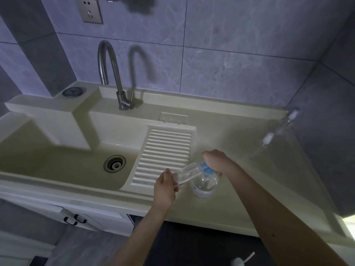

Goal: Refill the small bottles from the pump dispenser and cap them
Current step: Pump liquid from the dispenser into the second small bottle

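Observation:
A clear pump dispenser (204, 186) with a blue pump head (206, 168) stands on the cream counter, right of the ribbed washboard. My right hand (219, 163) rests on top of the blue pump head. My left hand (164, 187) grips a small clear bottle (185, 174), tilted nearly flat, its mouth up against the blue nozzle. Two more clear small bottles (276, 134) with white collars stand blurred at the counter's far right, by the wall.
A cream sink (63, 166) with a metal drain (114, 163) lies to the left, a curved steel faucet (115, 77) behind it. The ribbed washboard (165, 150) slopes into the basin. Tiled walls close the back and right. A white pump piece (239, 261) shows at the bottom edge.

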`<move>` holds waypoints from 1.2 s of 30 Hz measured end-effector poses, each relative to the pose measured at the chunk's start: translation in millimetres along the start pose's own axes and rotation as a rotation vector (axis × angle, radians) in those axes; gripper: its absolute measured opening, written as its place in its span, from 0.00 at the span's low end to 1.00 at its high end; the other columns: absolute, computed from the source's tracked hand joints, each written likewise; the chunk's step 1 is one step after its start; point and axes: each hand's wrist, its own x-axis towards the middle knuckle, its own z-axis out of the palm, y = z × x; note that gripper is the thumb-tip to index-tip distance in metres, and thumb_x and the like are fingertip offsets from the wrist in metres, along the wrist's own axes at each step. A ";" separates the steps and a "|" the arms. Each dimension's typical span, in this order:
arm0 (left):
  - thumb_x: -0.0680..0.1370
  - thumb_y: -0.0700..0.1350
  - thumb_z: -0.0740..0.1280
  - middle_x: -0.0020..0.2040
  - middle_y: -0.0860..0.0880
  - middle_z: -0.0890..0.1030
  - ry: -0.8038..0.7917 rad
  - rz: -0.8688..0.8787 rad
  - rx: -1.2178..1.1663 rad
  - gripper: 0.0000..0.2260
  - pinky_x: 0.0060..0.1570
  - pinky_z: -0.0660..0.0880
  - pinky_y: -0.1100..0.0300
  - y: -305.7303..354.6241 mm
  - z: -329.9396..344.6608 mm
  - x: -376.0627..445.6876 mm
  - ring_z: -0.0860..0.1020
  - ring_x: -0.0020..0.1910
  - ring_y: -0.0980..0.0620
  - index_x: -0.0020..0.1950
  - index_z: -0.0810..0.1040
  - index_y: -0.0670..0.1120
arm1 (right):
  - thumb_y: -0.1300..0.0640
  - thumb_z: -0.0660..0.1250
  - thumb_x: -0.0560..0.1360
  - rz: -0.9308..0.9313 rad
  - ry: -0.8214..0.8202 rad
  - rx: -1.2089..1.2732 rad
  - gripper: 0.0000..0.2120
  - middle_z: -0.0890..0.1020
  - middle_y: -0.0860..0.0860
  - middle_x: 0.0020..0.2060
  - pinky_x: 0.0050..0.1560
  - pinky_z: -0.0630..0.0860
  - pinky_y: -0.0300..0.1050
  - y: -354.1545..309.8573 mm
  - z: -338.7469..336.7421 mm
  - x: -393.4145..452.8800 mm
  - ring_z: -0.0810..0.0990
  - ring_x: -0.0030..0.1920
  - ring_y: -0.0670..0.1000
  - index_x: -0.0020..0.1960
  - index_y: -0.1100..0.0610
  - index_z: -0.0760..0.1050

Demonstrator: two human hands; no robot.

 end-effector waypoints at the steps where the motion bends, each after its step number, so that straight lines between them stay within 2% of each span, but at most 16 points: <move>1: 0.83 0.49 0.51 0.29 0.46 0.70 -0.002 -0.010 0.007 0.19 0.22 0.62 0.65 -0.6 -0.1 1.0 0.67 0.22 0.58 0.43 0.74 0.39 | 0.61 0.54 0.79 -0.014 0.022 -0.070 0.07 0.71 0.56 0.40 0.42 0.69 0.43 1.2 1.2 3.2 0.75 0.44 0.57 0.47 0.62 0.68; 2: 0.83 0.49 0.51 0.29 0.46 0.71 -0.004 -0.019 0.018 0.19 0.22 0.62 0.66 -0.8 -0.2 1.9 0.68 0.22 0.57 0.44 0.74 0.39 | 0.63 0.55 0.78 -0.002 0.049 -0.101 0.07 0.71 0.55 0.39 0.38 0.69 0.41 0.7 1.8 3.7 0.75 0.40 0.57 0.42 0.62 0.67; 4: 0.83 0.49 0.51 0.29 0.46 0.71 -0.016 -0.023 0.025 0.18 0.21 0.62 0.66 -0.8 -0.9 3.6 0.68 0.21 0.58 0.44 0.73 0.39 | 0.65 0.54 0.76 0.020 0.089 -0.115 0.11 0.70 0.54 0.38 0.29 0.65 0.39 0.0 4.2 6.1 0.71 0.31 0.51 0.35 0.59 0.64; 6: 0.83 0.49 0.51 0.29 0.45 0.70 -0.030 -0.029 0.022 0.18 0.20 0.62 0.67 -0.5 -2.6 5.6 0.67 0.19 0.59 0.43 0.73 0.40 | 0.63 0.55 0.75 0.023 0.080 -0.089 0.11 0.70 0.53 0.36 0.28 0.63 0.39 0.0 6.3 11.5 0.69 0.29 0.50 0.34 0.57 0.64; 9: 0.83 0.48 0.52 0.29 0.44 0.70 -0.056 -0.024 0.006 0.18 0.19 0.61 0.67 -0.8 -5.0 9.9 0.66 0.17 0.60 0.42 0.73 0.40 | 0.56 0.57 0.75 0.103 0.093 0.081 0.11 0.73 0.54 0.33 0.31 0.69 0.39 -2.9 4.8 12.0 0.73 0.30 0.53 0.37 0.60 0.71; 11: 0.83 0.48 0.52 0.28 0.45 0.69 -0.082 -0.016 -0.001 0.17 0.19 0.60 0.67 -0.2 -5.8 11.4 0.66 0.17 0.60 0.42 0.72 0.40 | 0.51 0.58 0.76 0.131 0.018 0.131 0.14 0.77 0.53 0.36 0.41 0.74 0.44 -4.3 0.6 9.6 0.77 0.37 0.56 0.47 0.62 0.75; 12: 0.83 0.48 0.52 0.28 0.45 0.70 -0.100 -0.010 0.006 0.17 0.19 0.61 0.67 -0.5 -6.6 12.3 0.66 0.17 0.60 0.41 0.72 0.40 | 0.47 0.58 0.77 0.147 -0.049 0.147 0.18 0.80 0.52 0.41 0.48 0.74 0.48 -5.7 -1.8 7.1 0.79 0.45 0.58 0.53 0.61 0.75; 13: 0.83 0.48 0.52 0.28 0.46 0.70 -0.119 -0.002 0.014 0.17 0.20 0.61 0.66 -0.7 -7.4 13.6 0.66 0.18 0.59 0.41 0.71 0.41 | 0.43 0.56 0.78 0.174 -0.120 0.148 0.21 0.82 0.53 0.51 0.54 0.72 0.51 -7.4 -4.3 5.2 0.78 0.55 0.59 0.56 0.59 0.74; 15: 0.83 0.48 0.52 0.28 0.47 0.69 -0.150 0.008 0.018 0.17 0.21 0.61 0.66 -1.2 -9.1 15.4 0.66 0.19 0.59 0.41 0.71 0.41 | 0.37 0.55 0.77 0.229 -0.211 0.127 0.23 0.73 0.58 0.68 0.64 0.67 0.57 -7.9 -6.1 5.2 0.71 0.66 0.60 0.56 0.55 0.74; 18: 0.83 0.47 0.52 0.28 0.48 0.69 -0.199 0.003 -0.018 0.15 0.20 0.61 0.65 -0.8 -10.8 21.1 0.66 0.19 0.59 0.42 0.71 0.42 | 0.34 0.57 0.75 0.285 -0.202 0.184 0.32 0.66 0.58 0.73 0.64 0.67 0.62 -6.5 -2.7 14.3 0.67 0.69 0.64 0.68 0.55 0.70; 21: 0.83 0.48 0.52 0.28 0.49 0.69 -0.245 -0.001 -0.027 0.15 0.21 0.61 0.66 -4.2 -11.8 24.6 0.65 0.20 0.59 0.41 0.70 0.44 | 0.37 0.59 0.75 0.295 -0.165 0.239 0.32 0.68 0.57 0.70 0.57 0.73 0.61 -3.9 1.6 19.8 0.70 0.66 0.66 0.72 0.55 0.65; 25: 0.83 0.49 0.52 0.32 0.49 0.70 -0.295 0.029 0.036 0.14 0.23 0.64 0.66 -10.8 -16.6 29.3 0.66 0.25 0.57 0.45 0.70 0.43 | 0.49 0.57 0.77 0.247 -0.067 0.237 0.20 0.74 0.58 0.59 0.48 0.80 0.59 1.4 6.6 25.1 0.77 0.56 0.65 0.64 0.58 0.71; 28: 0.83 0.49 0.52 0.32 0.49 0.69 -0.316 0.029 0.064 0.12 0.25 0.65 0.65 -8.9 -19.1 32.0 0.66 0.25 0.57 0.47 0.69 0.44 | 0.54 0.55 0.74 0.239 0.029 0.207 0.18 0.75 0.58 0.48 0.39 0.82 0.55 0.3 9.9 26.5 0.79 0.48 0.63 0.58 0.60 0.75; 30: 0.83 0.49 0.52 0.33 0.49 0.68 -0.329 0.010 0.065 0.11 0.25 0.65 0.64 -10.5 -18.6 34.5 0.65 0.26 0.56 0.47 0.69 0.45 | 0.54 0.54 0.74 0.245 0.059 0.196 0.18 0.75 0.57 0.45 0.35 0.81 0.52 -0.4 11.8 27.3 0.79 0.46 0.62 0.57 0.60 0.76; 34: 0.82 0.46 0.54 0.33 0.49 0.68 -0.286 -0.055 -0.015 0.10 0.24 0.64 0.64 -9.4 -14.0 37.0 0.65 0.25 0.56 0.44 0.69 0.45 | 0.55 0.55 0.73 0.265 0.074 0.172 0.18 0.78 0.58 0.42 0.38 0.82 0.52 0.6 12.8 28.2 0.81 0.43 0.63 0.56 0.61 0.75; 36: 0.81 0.45 0.56 0.31 0.49 0.68 -0.278 -0.131 -0.165 0.10 0.23 0.62 0.64 -7.7 -13.8 34.4 0.63 0.22 0.57 0.41 0.71 0.45 | 0.55 0.54 0.73 0.261 0.061 0.165 0.18 0.79 0.59 0.41 0.42 0.82 0.54 1.6 12.7 27.1 0.81 0.44 0.64 0.55 0.62 0.75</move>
